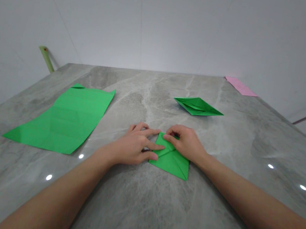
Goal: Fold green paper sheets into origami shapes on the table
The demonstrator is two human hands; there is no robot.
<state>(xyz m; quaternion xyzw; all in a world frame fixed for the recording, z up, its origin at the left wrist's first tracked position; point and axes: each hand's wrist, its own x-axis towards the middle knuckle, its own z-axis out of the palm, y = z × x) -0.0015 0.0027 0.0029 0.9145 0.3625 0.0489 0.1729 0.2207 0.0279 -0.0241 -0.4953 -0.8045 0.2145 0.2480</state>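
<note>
A small folded square of green paper (173,161) lies on the table in front of me, with crease lines across its face. My left hand (139,145) rests at its left side, fingers spread and fingertips pressing on the paper. At the upper edge, my right hand (185,139) has its thumb and fingers pinched on a part of the folded paper. The curled right fingers hide that top corner. Farther back sits a second green folded paper piece (198,107), diamond-shaped with pointed ends, touched by neither hand.
A large creased green paper sheet (72,120) with lifted corners lies on the left of the grey marble table (115,202). Pink paper (241,86) sits at the far right corner. A white wall (168,23) stands behind; a light green strip (46,58) leans beyond the left edge.
</note>
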